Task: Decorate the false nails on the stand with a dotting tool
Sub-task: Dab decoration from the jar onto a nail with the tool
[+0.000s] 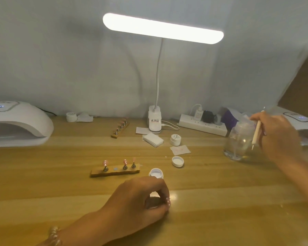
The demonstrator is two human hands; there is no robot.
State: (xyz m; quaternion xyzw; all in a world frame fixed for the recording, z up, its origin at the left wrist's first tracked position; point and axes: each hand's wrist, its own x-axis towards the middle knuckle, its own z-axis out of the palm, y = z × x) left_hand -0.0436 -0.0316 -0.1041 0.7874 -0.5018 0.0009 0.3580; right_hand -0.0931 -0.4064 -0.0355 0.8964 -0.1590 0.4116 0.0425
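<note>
The right hand (pixel 277 137) gripped a slim cream-handled dotting tool (pixel 257 133) between thumb and curled fingers. The tool pointed steeply down, its lower metal tip against a clear glass jar (pixel 237 142) just left of those fingers. Whether the tip was inside the jar or in front of it could not be told.

The left hand (pixel 140 197) rested on the wooden table (pixel 220 189) with its fingers clenched inward. Something pale showed in the hollow, but whether they held it could not be told.

The narrow wooden stand (pixel 114 172), with three pink false nails (pixel 125 162) on metal pegs, lay just beyond and left of the left knuckles.

A small open white pot (pixel 156 173) sat almost touching those knuckles, so a forward shift of that hand would probably shove or tip it. A careless lift of the tool might catch the jar's rim and rock it.

A white round lid (pixel 177 161) lay on the way from the right fingers toward the stand. Otherwise bare wood stretched between them, giving ample room.
</note>
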